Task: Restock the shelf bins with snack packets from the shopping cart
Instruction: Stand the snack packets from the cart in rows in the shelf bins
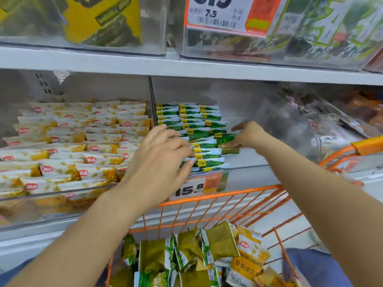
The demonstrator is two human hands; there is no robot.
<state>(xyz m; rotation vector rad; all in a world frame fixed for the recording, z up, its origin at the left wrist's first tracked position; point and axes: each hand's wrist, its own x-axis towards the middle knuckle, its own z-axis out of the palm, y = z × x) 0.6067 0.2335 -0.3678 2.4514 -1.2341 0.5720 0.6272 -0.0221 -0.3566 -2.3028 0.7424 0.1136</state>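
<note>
The clear bin [244, 162] in the middle of the lower shelf holds rows of green snack packets [199, 129] stacked on edge, filling its left part. The left hand [163, 160] lies over the front rows at the bin's left side, fingers bent with the tips pressing on the packet edges; whether it grips any cannot be told. The right hand [248, 134] reaches in at the right end of the rows and pinches one green packet [227, 141] between thumb and fingers, holding it against the stack. Left of that bin, a neighbouring bin is packed with white and yellow packets [68, 154]. Below the bin stands the orange shopping cart [223, 195], with loose green and yellow packets [199, 253] heaped inside.
</note>
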